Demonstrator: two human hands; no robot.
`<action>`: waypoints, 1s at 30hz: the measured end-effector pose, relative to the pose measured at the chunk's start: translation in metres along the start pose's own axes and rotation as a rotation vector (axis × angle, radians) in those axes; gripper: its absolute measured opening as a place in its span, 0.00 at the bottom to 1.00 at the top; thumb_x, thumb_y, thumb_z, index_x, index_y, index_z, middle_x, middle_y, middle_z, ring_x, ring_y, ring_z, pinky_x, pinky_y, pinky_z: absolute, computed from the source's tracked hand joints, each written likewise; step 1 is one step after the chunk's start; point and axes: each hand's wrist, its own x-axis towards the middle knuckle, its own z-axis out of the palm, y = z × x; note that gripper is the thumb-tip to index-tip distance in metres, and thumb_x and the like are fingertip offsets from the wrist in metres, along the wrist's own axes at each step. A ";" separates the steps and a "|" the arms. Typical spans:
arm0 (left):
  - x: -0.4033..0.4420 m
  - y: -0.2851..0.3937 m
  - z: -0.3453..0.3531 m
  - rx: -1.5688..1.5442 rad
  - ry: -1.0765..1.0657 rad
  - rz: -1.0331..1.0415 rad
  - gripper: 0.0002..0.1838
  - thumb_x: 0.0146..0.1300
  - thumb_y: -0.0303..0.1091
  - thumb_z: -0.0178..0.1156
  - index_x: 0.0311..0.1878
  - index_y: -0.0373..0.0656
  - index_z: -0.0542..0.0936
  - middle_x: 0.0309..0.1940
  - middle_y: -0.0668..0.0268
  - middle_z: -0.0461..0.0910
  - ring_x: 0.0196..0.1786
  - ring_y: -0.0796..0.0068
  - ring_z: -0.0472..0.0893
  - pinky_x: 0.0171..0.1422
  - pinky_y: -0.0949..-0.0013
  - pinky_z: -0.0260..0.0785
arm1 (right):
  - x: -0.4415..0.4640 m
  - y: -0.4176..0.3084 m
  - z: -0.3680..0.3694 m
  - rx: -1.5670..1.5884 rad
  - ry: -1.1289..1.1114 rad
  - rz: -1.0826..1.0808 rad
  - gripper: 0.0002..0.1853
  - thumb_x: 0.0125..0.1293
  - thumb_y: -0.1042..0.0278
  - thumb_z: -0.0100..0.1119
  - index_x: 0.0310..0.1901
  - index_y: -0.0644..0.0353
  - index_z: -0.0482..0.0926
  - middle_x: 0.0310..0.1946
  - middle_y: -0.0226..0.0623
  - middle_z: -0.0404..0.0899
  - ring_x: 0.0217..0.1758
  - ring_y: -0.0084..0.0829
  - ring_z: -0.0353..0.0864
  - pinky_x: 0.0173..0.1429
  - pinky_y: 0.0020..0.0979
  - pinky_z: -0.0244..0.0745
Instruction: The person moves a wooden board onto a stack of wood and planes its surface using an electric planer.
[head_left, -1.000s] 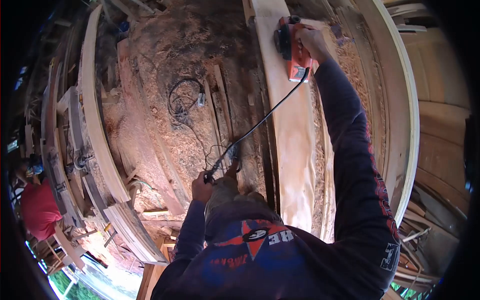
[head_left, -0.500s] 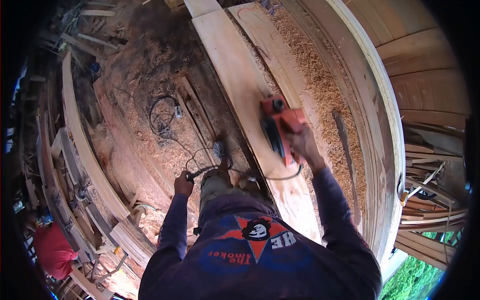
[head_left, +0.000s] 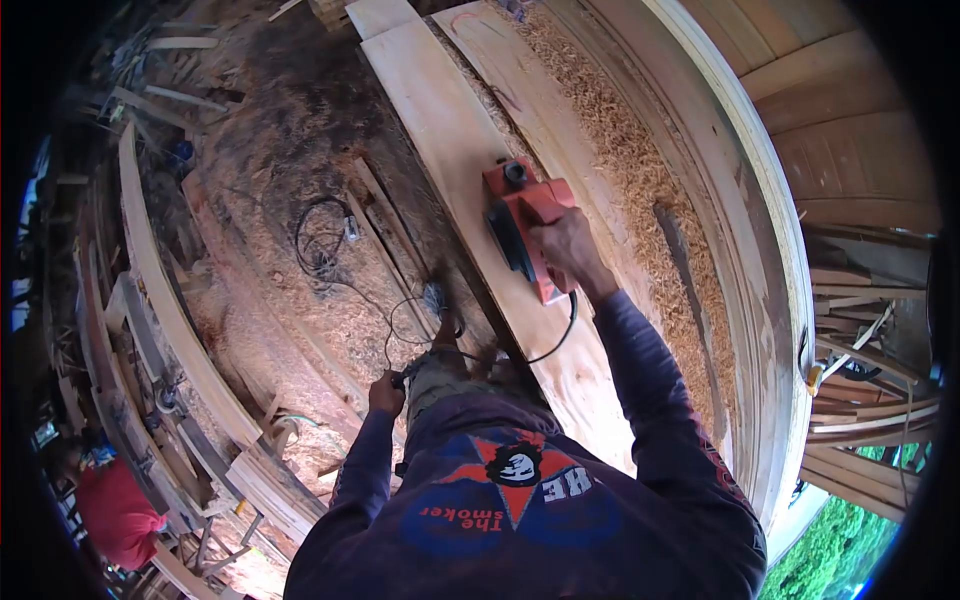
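Observation:
My right hand (head_left: 570,250) is wrapped around the handle of a red electric hand planer (head_left: 528,215), which rests on a long pale wooden plank (head_left: 445,120). The planer's dark side faces left, and its black power cord (head_left: 570,330) curves from the rear end back toward my waist. Beside my left thigh, my left hand (head_left: 386,391) is closed around part of the cord. The planer's sole is hidden against the wood.
Wood shavings (head_left: 640,150) cover the surface right of the plank. A curved pale board edge (head_left: 790,240) bounds that side. On the shavings-strewn floor lie a coiled cable (head_left: 318,240) and narrow strips (head_left: 385,215). A person in a red shirt (head_left: 118,512) is at lower left, near stacked boards.
The planer and my right hand have moved forward and left along the plank. My left hand has shifted slightly right and down, still holding the cord.

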 end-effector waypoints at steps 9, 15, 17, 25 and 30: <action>0.021 0.004 -0.038 -0.066 0.084 -0.155 0.10 0.56 0.27 0.60 0.42 0.44 0.83 0.34 0.52 0.86 0.42 0.49 0.86 0.50 0.52 0.76 | 0.180 -0.087 0.015 0.138 -0.013 0.028 0.11 0.53 0.65 0.61 0.27 0.66 0.82 0.21 0.43 0.81 0.24 0.35 0.84 0.29 0.38 0.78; 0.040 0.019 -0.052 -0.142 0.053 -0.212 0.11 0.54 0.25 0.60 0.42 0.43 0.82 0.34 0.52 0.86 0.43 0.51 0.86 0.49 0.54 0.76 | 0.262 -0.136 0.019 0.350 -0.022 0.037 0.04 0.55 0.70 0.59 0.27 0.60 0.81 0.19 0.33 0.78 0.20 0.28 0.78 0.24 0.34 0.73; 0.050 0.020 -0.053 -0.169 0.066 -0.212 0.12 0.53 0.25 0.60 0.42 0.42 0.82 0.35 0.52 0.86 0.43 0.51 0.86 0.49 0.54 0.76 | 0.295 -0.142 0.025 0.384 -0.016 -0.055 0.05 0.54 0.69 0.59 0.30 0.56 0.83 0.19 0.31 0.78 0.20 0.28 0.78 0.25 0.33 0.74; 0.097 0.044 -0.086 -0.328 0.174 -0.080 0.15 0.58 0.30 0.61 0.50 0.44 0.81 0.33 0.46 0.84 0.40 0.43 0.84 0.45 0.47 0.75 | 0.417 -0.192 0.034 0.309 -0.015 0.023 0.03 0.54 0.72 0.61 0.28 0.62 0.79 0.22 0.35 0.77 0.22 0.31 0.76 0.25 0.34 0.70; 0.112 0.049 -0.088 -0.443 0.273 -0.079 0.13 0.63 0.31 0.61 0.51 0.44 0.81 0.30 0.46 0.84 0.35 0.44 0.84 0.39 0.46 0.73 | 0.449 -0.209 0.042 0.450 -0.040 -0.005 0.04 0.54 0.73 0.61 0.26 0.62 0.78 0.23 0.35 0.77 0.24 0.29 0.76 0.26 0.33 0.70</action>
